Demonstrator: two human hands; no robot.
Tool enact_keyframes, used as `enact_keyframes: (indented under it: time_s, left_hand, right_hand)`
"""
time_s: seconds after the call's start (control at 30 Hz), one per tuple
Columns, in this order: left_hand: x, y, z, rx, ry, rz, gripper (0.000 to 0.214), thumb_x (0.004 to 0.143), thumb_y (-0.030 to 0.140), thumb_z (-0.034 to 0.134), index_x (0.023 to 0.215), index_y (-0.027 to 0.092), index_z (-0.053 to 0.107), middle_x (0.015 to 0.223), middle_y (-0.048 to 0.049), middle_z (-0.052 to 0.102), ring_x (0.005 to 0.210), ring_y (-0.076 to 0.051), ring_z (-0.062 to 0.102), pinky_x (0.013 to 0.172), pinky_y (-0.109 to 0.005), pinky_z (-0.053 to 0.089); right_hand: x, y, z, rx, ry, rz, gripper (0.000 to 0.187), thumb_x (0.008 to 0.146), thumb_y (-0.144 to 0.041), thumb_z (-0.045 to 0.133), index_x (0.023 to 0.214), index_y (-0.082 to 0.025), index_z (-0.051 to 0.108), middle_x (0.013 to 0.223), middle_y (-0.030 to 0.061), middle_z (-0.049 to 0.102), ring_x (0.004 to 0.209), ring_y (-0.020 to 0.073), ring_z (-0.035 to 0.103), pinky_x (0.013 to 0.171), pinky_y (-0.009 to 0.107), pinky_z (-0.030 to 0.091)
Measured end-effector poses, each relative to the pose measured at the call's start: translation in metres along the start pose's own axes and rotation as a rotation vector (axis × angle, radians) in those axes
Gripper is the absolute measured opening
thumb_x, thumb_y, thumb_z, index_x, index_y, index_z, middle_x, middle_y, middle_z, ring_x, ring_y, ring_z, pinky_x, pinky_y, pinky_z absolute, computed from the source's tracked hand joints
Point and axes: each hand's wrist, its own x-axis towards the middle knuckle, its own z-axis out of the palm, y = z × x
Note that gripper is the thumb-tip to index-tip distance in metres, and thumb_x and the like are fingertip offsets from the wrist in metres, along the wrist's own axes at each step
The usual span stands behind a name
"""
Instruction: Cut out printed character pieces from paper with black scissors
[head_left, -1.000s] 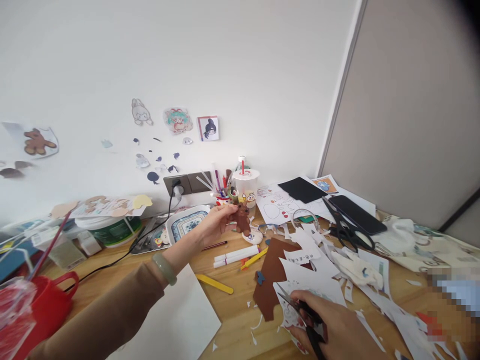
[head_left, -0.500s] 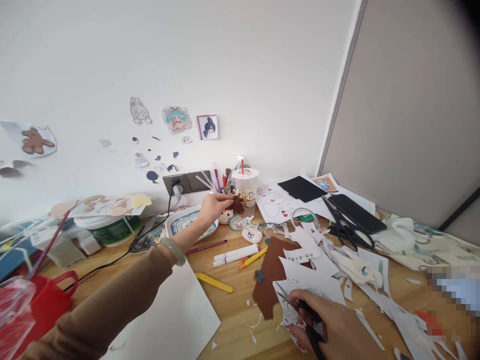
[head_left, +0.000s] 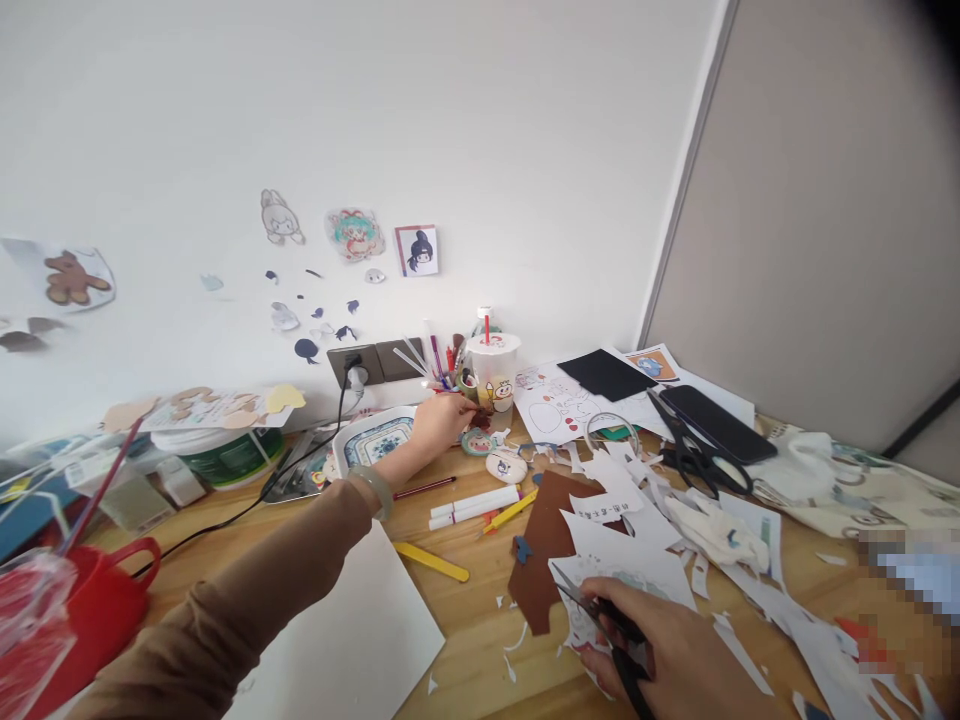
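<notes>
My left hand (head_left: pixel 442 433) reaches to the back of the table and pinches a small dark brown cut-out (head_left: pixel 482 419). It is beside a plastic drink cup (head_left: pixel 495 375) with a red straw. Just under the fingers lies a round cartoon piece (head_left: pixel 477 442), next to a white one (head_left: pixel 507 466). At the lower right my right hand (head_left: pixel 660 645) is closed around black-handled scissors (head_left: pixel 611 630), their blades over a white printed sheet (head_left: pixel 626 555). Beside the sheet is a brown sheet (head_left: pixel 541 560) with cut edges.
White markers (head_left: pixel 474 508) and a yellow stick (head_left: pixel 431 562) lie mid-table. A red mug (head_left: pixel 112 590) stands at left. Larger scissors (head_left: pixel 694 450), a phone (head_left: pixel 716 422) and paper scraps (head_left: pixel 795 640) cover the right side. A blue-patterned tray (head_left: pixel 341 450) sits at the back.
My left hand has lowered slightly and moved a little right with the brown cut-out, closer to the table by the cup. My right hand and its scissors stay about where they were.
</notes>
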Motion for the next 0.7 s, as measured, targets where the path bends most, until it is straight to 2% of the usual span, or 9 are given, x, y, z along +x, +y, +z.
enact_keyframes:
  time_s: [0.23, 0.47, 0.6, 0.7]
  left_hand:
    - [0.001, 0.000, 0.002, 0.074, -0.029, 0.066, 0.023, 0.084, 0.030, 0.047, 0.102, 0.017, 0.055, 0.107, -0.0070, 0.056, 0.093, -0.019, 0.054, 0.080, -0.040, 0.045]
    - [0.011, -0.004, -0.004, 0.033, -0.125, 0.065, 0.024, 0.084, 0.030, 0.048, 0.100, 0.016, 0.056, 0.100, -0.0056, 0.058, 0.084, -0.017, 0.057, 0.072, -0.035, 0.048]
    - [0.014, -0.006, -0.010, 0.025, -0.111, 0.060, 0.024, 0.084, 0.030, 0.048, 0.101, 0.016, 0.056, 0.103, -0.0062, 0.057, 0.088, -0.018, 0.056, 0.076, -0.037, 0.047]
    - [0.014, -0.005, -0.009, 0.032, -0.089, 0.063, 0.023, 0.084, 0.029, 0.047, 0.102, 0.017, 0.055, 0.108, -0.0070, 0.055, 0.094, -0.019, 0.054, 0.081, -0.040, 0.044]
  right_hand:
    - [0.000, -0.001, -0.004, -0.016, 0.012, -0.016, 0.017, 0.068, -0.019, 0.056, 0.082, -0.026, 0.061, 0.073, -0.0018, 0.068, 0.065, 0.0179, 0.061, 0.056, 0.021, 0.044]
    - [-0.004, -0.002, -0.007, -0.002, 0.042, -0.041, 0.022, 0.068, -0.018, 0.056, 0.087, -0.028, 0.062, 0.075, -0.0018, 0.069, 0.066, 0.0183, 0.062, 0.057, 0.021, 0.045]
    - [-0.003, -0.004, -0.006, -0.029, 0.044, -0.043, 0.018, 0.067, -0.018, 0.055, 0.080, -0.028, 0.062, 0.068, -0.0023, 0.068, 0.061, 0.0184, 0.062, 0.055, 0.021, 0.045]
    - [-0.002, -0.004, -0.005, -0.038, 0.048, -0.064, 0.020, 0.067, -0.017, 0.056, 0.083, -0.028, 0.062, 0.068, -0.0021, 0.068, 0.061, 0.0180, 0.062, 0.055, 0.021, 0.045]
